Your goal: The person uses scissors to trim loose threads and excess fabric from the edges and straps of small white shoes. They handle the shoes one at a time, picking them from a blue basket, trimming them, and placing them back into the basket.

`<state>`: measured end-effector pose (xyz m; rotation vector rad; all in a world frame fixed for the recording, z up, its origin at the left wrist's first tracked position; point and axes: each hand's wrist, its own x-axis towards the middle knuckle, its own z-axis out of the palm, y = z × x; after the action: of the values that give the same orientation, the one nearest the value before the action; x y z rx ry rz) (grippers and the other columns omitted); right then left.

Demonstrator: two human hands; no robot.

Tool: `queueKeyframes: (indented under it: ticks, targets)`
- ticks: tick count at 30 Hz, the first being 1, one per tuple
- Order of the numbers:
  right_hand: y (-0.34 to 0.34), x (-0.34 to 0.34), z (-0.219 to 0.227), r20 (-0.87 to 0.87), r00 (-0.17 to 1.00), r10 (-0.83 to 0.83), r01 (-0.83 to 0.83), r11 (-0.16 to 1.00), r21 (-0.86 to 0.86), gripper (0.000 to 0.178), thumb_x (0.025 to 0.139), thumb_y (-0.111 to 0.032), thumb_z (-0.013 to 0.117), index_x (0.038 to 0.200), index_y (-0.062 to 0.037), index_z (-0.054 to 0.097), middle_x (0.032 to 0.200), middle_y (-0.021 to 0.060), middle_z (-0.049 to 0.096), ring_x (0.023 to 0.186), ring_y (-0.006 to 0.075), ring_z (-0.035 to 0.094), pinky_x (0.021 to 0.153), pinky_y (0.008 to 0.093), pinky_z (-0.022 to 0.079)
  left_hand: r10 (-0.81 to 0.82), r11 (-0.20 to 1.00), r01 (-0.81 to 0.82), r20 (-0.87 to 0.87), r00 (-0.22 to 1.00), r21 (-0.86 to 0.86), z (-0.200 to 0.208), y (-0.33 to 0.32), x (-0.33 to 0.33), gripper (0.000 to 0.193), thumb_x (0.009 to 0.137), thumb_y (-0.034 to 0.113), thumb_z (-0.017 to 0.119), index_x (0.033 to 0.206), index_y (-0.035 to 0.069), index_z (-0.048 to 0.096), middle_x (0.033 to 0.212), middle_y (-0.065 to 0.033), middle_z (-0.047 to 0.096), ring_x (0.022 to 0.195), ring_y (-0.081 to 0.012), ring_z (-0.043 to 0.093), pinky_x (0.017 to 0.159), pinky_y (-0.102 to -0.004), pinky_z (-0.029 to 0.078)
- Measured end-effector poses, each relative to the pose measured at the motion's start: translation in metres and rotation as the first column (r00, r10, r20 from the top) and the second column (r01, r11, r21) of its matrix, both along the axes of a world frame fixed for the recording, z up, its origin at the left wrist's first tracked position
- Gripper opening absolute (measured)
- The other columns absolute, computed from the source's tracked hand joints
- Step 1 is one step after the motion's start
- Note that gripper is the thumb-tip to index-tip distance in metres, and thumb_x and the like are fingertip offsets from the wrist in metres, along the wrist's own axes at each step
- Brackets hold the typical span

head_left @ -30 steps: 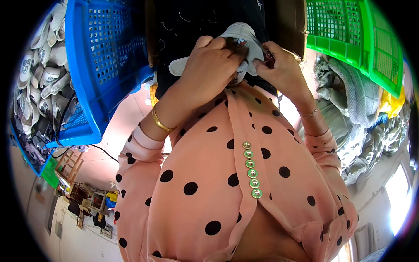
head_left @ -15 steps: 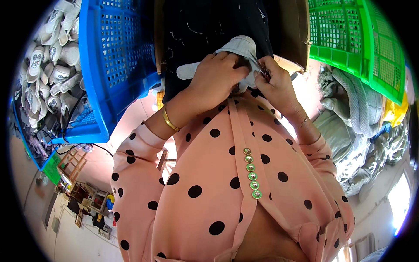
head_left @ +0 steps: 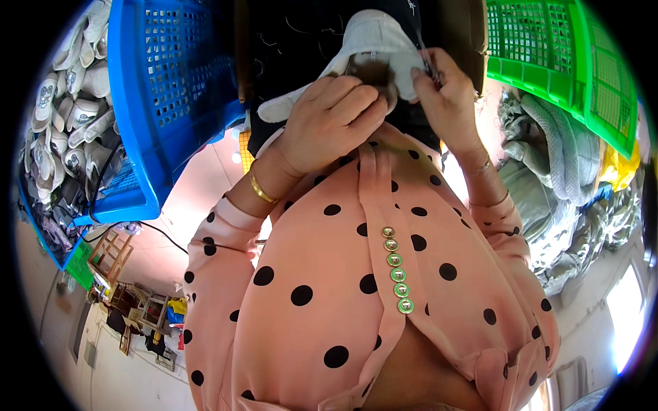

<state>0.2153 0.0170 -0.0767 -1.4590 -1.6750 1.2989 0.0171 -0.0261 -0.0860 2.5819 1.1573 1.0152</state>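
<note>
pink floor (head_left: 195,195), printed shoes (head_left: 83,111), white shoe (head_left: 373,31) held

I get glaring daylight from the opening (head_left: 626,318) at lower right, blown out to white, and a bright, washed-out floor (head_left: 195,185). The dark cloth (head_left: 291,58) sinks into shadow, while the buttons (head_left: 397,275) glint. My fisheye view bends the wall (head_left: 123,373) and blackens toward its corners.

A pale, open shoe upper (head_left: 373,33) sits in left hand (head_left: 332,123) — small dark tool (head_left: 431,66) in right hand (head_left: 449,103).
</note>
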Motion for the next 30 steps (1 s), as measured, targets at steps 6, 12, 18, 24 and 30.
queueKeyframes:
  ticks: [6,12,18,24,30]
  targets:
    - [0.001,0.021,-0.034,0.087,0.996,0.032,-0.037,0.998,0.056,0.02,0.094,-0.013,0.058,0.105,0.0034,0.056,0.069,0.0098,0.064,0.062,0.014,0.066,0.059,0.025,0.051,0.022,1.0,-0.02,-0.148,0.989,0.02,-0.019,-0.012,0.018,0.03,0.075,0.011,0.068,0.105,0.007,0.069,0.105,0.0002,0.06,0.101,-0.0177,0.057,0.082,-0.0308,0.048]
    - [0.006,0.018,-0.026,0.212,0.974,0.084,-0.116,0.983,0.144,0.02,0.093,-0.015,0.06,0.106,0.0003,0.057,0.071,0.0122,0.067,0.064,0.0177,0.069,0.059,0.0266,0.052,0.014,0.993,-0.027,-0.117,0.993,-0.116,-0.028,-0.03,0.022,0.037,0.076,0.009,0.066,0.113,0.006,0.067,0.115,-0.0012,0.061,0.108,-0.0178,0.056,0.09,-0.0327,0.049]
    - [0.007,0.024,-0.029,0.196,0.977,0.08,-0.1,0.991,0.093,0.02,0.093,-0.016,0.061,0.105,0.0006,0.058,0.068,0.0102,0.066,0.063,0.0149,0.069,0.058,0.0259,0.051,-0.129,0.991,0.134,-0.345,0.93,-0.01,-0.032,-0.028,0.015,0.028,0.075,0.007,0.064,0.102,0.004,0.069,0.11,-0.0042,0.064,0.116,-0.0186,0.054,0.093,-0.0332,0.05]
    - [0.007,0.014,-0.016,0.186,0.981,0.049,-0.064,0.995,0.074,0.019,0.093,-0.015,0.061,0.102,0.0012,0.057,0.066,0.0091,0.064,0.063,0.0137,0.068,0.058,0.0257,0.051,-0.098,0.992,0.083,-0.16,0.982,-0.099,-0.022,-0.029,0.009,0.029,0.077,0.007,0.065,0.106,0.004,0.066,0.108,-0.0048,0.064,0.117,-0.0199,0.054,0.086,-0.0282,0.054]
    - [0.006,0.0,-0.006,0.162,0.985,0.051,-0.063,0.995,0.074,0.017,0.091,-0.013,0.062,0.101,-0.0011,0.058,0.067,0.0096,0.063,0.062,0.0169,0.068,0.058,0.0279,0.051,-0.042,0.996,0.048,0.075,0.996,-0.075,-0.009,-0.028,0.0,0.026,0.074,0.002,0.069,0.1,0.0,0.067,0.111,-0.0102,0.063,0.101,-0.0264,0.064,0.079,-0.0316,0.057]
